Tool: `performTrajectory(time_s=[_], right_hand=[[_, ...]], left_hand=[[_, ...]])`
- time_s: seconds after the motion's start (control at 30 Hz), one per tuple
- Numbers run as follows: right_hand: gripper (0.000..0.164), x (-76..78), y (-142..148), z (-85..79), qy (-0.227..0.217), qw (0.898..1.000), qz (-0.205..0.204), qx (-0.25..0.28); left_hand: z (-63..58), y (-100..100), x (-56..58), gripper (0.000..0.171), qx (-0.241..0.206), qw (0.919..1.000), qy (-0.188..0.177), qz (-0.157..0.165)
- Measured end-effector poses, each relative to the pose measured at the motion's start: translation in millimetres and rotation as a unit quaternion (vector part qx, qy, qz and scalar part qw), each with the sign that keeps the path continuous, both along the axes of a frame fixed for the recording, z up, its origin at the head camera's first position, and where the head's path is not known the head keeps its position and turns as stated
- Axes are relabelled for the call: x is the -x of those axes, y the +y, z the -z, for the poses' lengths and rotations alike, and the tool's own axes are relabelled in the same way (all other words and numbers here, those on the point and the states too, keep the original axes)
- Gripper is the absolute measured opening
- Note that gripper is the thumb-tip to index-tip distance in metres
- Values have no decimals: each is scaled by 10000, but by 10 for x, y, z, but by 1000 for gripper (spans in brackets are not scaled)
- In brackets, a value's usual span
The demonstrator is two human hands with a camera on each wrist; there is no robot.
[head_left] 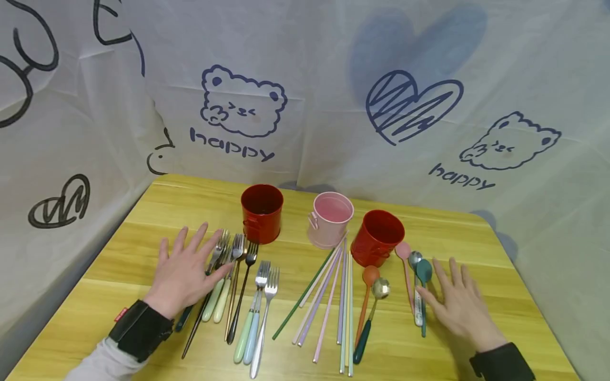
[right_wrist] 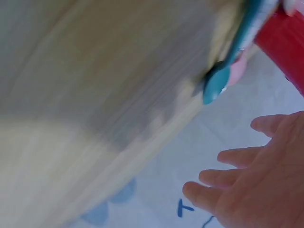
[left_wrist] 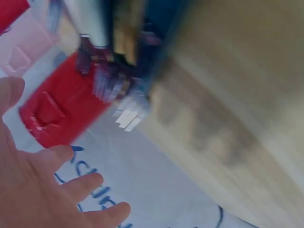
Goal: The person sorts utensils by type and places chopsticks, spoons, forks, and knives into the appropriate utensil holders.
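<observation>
Fingers spread, my left hand (head_left: 183,272) hovers at the left end of a row of forks (head_left: 236,248), overlapping some of them in the head view. In the left wrist view its palm (left_wrist: 33,190) shows nothing held, with the blurred fork tines (left_wrist: 130,111) beyond the fingers. My right hand (head_left: 459,304), also spread and holding nothing, is just right of the teal spoon (head_left: 423,271). Beside that spoon lie a silver-headed spoon (head_left: 415,258) and a pink spoon (head_left: 403,250). An orange spoon (head_left: 370,275) and a gold-headed spoon with dark green handle (head_left: 380,289) lie further left.
Along the back stand a red bucket (head_left: 262,227), a pink bucket (head_left: 329,230) and a second red bucket (head_left: 371,251). Several pastel chopsticks (head_left: 326,309) fan out in the middle of the wooden table (head_left: 481,248). A printed white cloth (head_left: 324,132) hangs behind.
</observation>
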State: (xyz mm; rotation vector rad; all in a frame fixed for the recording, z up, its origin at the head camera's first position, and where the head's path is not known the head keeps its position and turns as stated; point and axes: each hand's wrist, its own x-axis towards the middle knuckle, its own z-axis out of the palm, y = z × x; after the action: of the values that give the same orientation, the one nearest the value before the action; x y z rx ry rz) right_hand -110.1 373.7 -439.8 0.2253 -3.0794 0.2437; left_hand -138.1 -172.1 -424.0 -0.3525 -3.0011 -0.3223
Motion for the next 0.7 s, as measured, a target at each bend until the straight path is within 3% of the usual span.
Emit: performTrajectory(time_s=[0.1, 0.2, 0.3, 0.47, 0.7], right_hand=[[75, 36, -66, -67, -22, 9980, -71, 630], [72, 111, -174, -116, 288, 9910, -191, 1290], [73, 231, -324, -141, 632, 9810, -310, 1807], [79, 423, -564, -188, 849, 9659, -383, 2417], [94, 600, -797, -175, 840, 9514, -283, 2950]], left_hand=[[-86, 118, 14, 70, -152, 9993, 239, 241], [-181, 282, 35, 53, -349, 9961, 626, 511], [-255, 477, 61, 32, -458, 9936, 748, 717], [-266, 872, 131, 16, -566, 9937, 186, 949], [-99, 1322, 167, 18, -759, 9839, -893, 1346]])
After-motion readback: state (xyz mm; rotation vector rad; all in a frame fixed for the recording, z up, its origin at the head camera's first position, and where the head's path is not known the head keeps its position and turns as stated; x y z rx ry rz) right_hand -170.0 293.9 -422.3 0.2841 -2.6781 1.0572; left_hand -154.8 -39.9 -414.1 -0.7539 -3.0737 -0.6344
